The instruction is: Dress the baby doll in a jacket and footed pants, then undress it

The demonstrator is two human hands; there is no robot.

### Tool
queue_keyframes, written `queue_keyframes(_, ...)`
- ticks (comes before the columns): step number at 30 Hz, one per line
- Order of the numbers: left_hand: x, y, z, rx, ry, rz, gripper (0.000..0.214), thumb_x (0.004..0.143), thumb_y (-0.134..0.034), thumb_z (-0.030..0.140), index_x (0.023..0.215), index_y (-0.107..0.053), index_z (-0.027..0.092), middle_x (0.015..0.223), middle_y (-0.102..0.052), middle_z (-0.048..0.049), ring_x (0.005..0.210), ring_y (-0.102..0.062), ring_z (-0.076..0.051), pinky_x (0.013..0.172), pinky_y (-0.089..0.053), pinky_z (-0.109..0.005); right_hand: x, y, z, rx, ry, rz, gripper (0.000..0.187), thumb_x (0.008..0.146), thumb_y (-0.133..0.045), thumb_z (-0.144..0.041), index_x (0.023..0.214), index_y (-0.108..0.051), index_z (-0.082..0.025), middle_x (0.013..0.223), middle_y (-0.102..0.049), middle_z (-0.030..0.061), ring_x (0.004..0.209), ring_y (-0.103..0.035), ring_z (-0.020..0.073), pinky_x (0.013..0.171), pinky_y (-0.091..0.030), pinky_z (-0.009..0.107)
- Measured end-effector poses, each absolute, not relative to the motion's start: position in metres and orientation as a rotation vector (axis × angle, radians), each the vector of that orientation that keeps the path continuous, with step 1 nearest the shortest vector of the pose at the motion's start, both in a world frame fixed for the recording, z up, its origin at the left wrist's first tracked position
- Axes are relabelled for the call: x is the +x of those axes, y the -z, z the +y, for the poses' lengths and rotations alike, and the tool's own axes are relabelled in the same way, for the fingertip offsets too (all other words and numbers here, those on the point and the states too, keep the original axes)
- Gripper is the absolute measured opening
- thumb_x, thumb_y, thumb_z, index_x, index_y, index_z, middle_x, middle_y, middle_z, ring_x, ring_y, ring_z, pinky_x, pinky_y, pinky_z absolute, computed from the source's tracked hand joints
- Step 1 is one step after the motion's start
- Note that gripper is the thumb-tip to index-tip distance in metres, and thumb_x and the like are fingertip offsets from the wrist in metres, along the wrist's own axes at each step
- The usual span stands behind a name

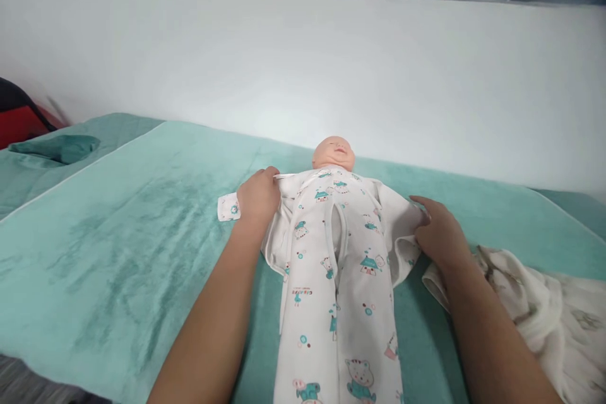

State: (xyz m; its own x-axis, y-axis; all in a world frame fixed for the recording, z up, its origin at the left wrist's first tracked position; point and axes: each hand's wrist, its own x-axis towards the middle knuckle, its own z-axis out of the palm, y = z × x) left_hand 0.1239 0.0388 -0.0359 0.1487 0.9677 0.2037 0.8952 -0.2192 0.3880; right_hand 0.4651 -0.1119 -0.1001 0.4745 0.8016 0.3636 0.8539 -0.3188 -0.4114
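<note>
A baby doll (334, 153) lies on its back on a teal blanket (142, 233), head towards the wall. It wears a white printed sleepsuit (338, 265) with teal animal motifs. My left hand (258, 197) rests curled on the suit's left sleeve near the doll's shoulder, fingers pinching the fabric edge. My right hand (438, 233) lies on the suit's right sleeve and side flap, fingers bent and pressing the cloth.
A crumpled cream printed cloth (534, 309) lies on the blanket under my right forearm. A folded teal cloth (54, 148) and a red-and-black item (19, 117) sit at the far left. A white wall (303, 69) runs close behind the doll.
</note>
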Motion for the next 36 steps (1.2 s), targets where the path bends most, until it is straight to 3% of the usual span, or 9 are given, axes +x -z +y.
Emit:
queue_keyframes(7,0.125,0.035,0.039,2.209,-0.625,1.814,0.04,0.092,-0.036,0.022,0.118,-0.065,0.029,0.118,-0.071,-0.0069,0.107,-0.065,-0.03,0.084,-0.048,-0.041,0.468,0.114,-0.175,-2.291,0.076,-1.323,0.059,0.088,-0.047,-0.04,0.14,-0.05,-0.013,0.136,-0.058,0.0199,0.128,-0.053,0.0373,0.108,-0.042,0.054)
queue_keyframes(13,0.123,0.033,0.038,2.181,-0.65,1.789,0.039,0.092,-0.036,0.021,0.116,-0.066,0.028,0.115,-0.072,-0.0083,0.103,-0.066,-0.03,0.084,-0.048,-0.041,0.511,0.124,-0.252,-2.239,0.127,-1.632,0.064,0.084,-0.045,-0.024,0.148,-0.042,-0.022,0.144,-0.055,0.0117,0.133,-0.053,0.0326,0.113,-0.042,0.051)
queue_keyframes(18,0.122,0.033,0.038,2.183,-0.654,1.773,0.039,0.094,-0.035,0.021,0.117,-0.066,0.027,0.117,-0.072,-0.0086,0.106,-0.066,-0.029,0.086,-0.048,-0.04,0.512,0.107,-0.267,-2.147,0.072,-1.843,0.065,0.08,-0.044,-0.018,0.143,-0.048,-0.031,0.151,-0.049,0.0038,0.134,-0.052,0.0296,0.112,-0.045,0.049)
queue_keyframes(21,0.123,0.035,0.038,2.194,-0.663,1.778,0.038,0.093,-0.035,0.02,0.116,-0.066,0.027,0.116,-0.072,-0.0082,0.107,-0.065,-0.029,0.086,-0.047,-0.04,0.465,0.074,-0.239,-2.113,0.067,-1.759,0.056,0.087,-0.044,-0.023,0.142,-0.049,-0.033,0.146,-0.054,0.0039,0.13,-0.055,0.0307,0.106,-0.049,0.05)
queue_keyframes(26,0.123,0.034,0.037,2.227,-0.655,1.767,0.037,0.092,-0.036,0.017,0.111,-0.065,0.027,0.113,-0.073,-0.0069,0.103,-0.067,-0.027,0.083,-0.047,-0.038,0.334,0.002,-0.13,-1.648,-0.065,-1.927,0.038,0.096,-0.044,-0.023,0.131,-0.055,-0.03,0.136,-0.06,0.0054,0.125,-0.057,0.0244,0.102,-0.05,0.042)
queue_keyframes(31,0.12,0.029,0.037,2.273,-0.56,1.773,0.035,0.089,-0.042,0.018,0.116,-0.062,0.027,0.106,-0.074,-0.0084,0.098,-0.069,-0.029,0.081,-0.046,-0.038,0.244,-0.02,-0.006,-1.708,-0.081,-2.55,0.03,0.09,-0.044,-0.013,0.114,-0.063,-0.012,0.113,-0.068,0.017,0.102,-0.063,0.0286,0.08,-0.05,0.039)
queue_keyframes(36,0.117,0.032,0.039,2.281,-0.471,1.829,0.034,0.089,-0.042,0.019,0.116,-0.064,0.024,0.099,-0.075,-0.0119,0.097,-0.069,-0.032,0.081,-0.047,-0.041,0.234,-0.009,0.047,-1.85,-0.233,-2.76,0.015,0.081,-0.062,-0.018,0.094,-0.07,-0.015,0.088,-0.073,0.0121,0.073,-0.065,0.0226,0.061,-0.043,0.031)
